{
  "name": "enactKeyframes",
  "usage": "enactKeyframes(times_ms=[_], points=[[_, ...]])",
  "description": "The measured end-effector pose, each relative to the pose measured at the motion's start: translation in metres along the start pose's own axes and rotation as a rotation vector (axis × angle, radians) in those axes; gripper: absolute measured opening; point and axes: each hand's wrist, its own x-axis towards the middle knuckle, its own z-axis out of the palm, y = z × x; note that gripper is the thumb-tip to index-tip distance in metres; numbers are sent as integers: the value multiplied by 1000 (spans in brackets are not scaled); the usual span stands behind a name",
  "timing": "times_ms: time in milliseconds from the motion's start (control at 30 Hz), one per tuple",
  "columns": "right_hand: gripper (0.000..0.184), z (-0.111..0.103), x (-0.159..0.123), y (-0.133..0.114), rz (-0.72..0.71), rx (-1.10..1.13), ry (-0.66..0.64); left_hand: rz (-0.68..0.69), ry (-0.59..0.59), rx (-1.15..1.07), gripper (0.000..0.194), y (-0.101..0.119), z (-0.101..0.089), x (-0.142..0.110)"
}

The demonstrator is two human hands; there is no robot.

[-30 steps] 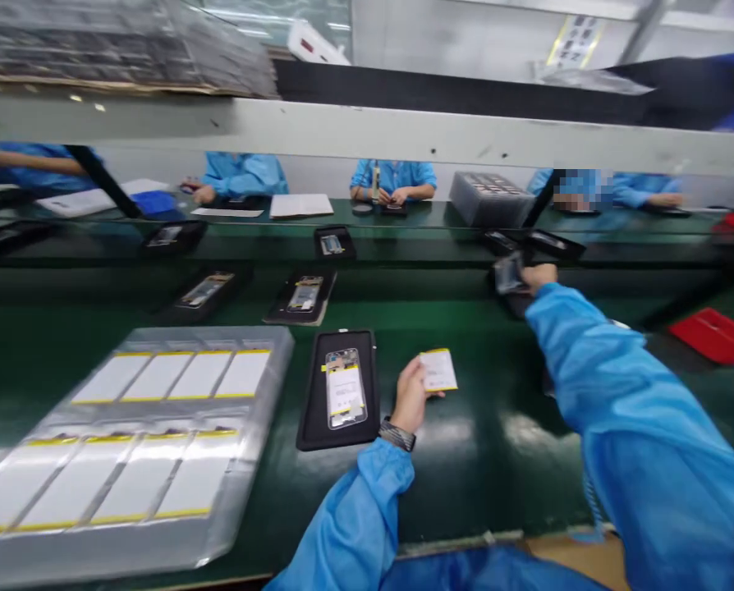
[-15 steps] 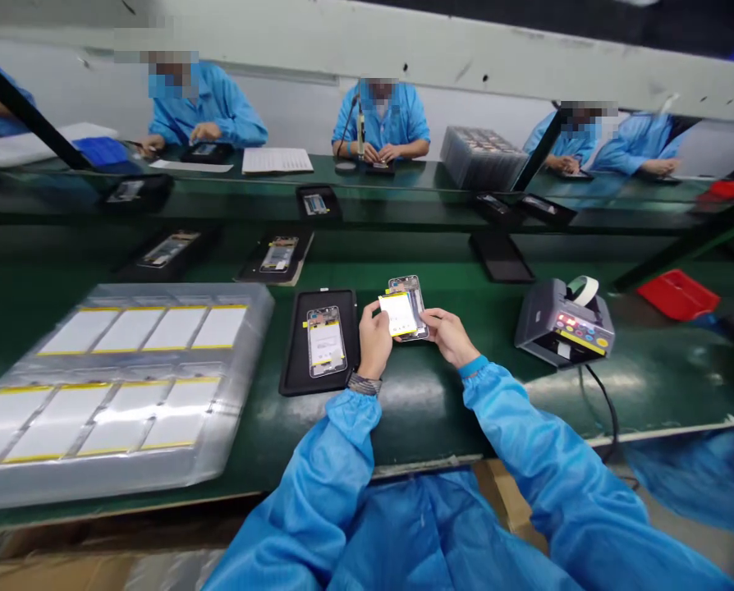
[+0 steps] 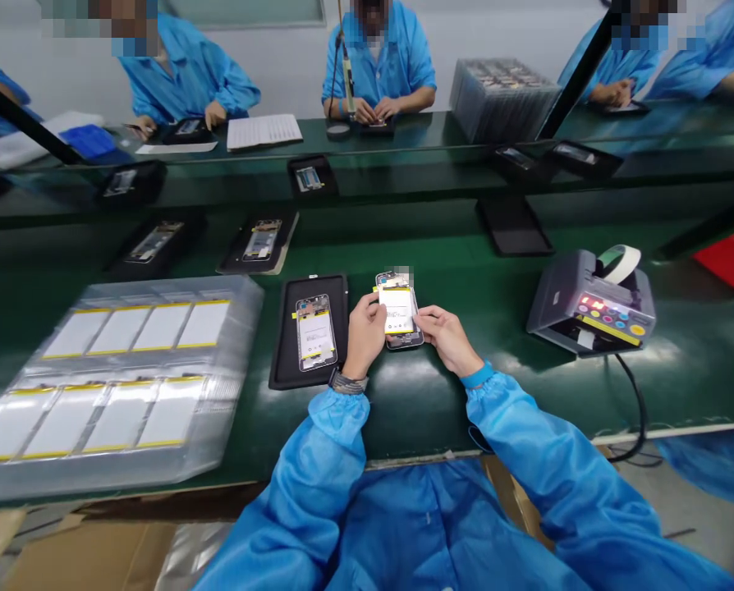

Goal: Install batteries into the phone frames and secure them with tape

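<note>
A white phone battery point(image 3: 397, 312) with yellow edge strips lies over an open phone frame point(image 3: 405, 340), lined up with its recess; whether it is fully seated I cannot tell. My left hand point(image 3: 365, 335) is closed, thumb and fingers pinching the battery's left side. On the opposite side, my right hand point(image 3: 451, 338) grips the right edge of the phone frame, its fingertips also close to the battery. Just left of my hands, a black tray point(image 3: 285, 361) holds another phone frame point(image 3: 316, 332) with a white battery in it.
At left is a clear plastic tray point(image 3: 235, 361) of several batteries. A tape dispenser point(image 3: 592, 304) with a cable stands right. Farther back are black trays point(image 3: 513, 226), phone frames point(image 3: 262, 240) and a red bin point(image 3: 733, 258). Co-workers in blue sit beyond the raised shelf point(image 3: 404, 176).
The battery has gone from tilted and offset left of the phone frame to lying straight over it. Both hands have stayed at the frame while the head view has shifted.
</note>
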Motion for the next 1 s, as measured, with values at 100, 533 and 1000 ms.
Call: enactKeyframes(times_ms=[100, 533, 1000], points=[[48, 0, -1, 2, 7, 7, -11, -10, 22, 2, 36, -1, -1, 0], [46, 6, -10, -3, 11, 41, -27, 84, 103, 198, 37, 10, -10, -4], [49, 6, -12, -7, -56, 24, -76, 80, -31, -17, 42, 3, -7, -2]])
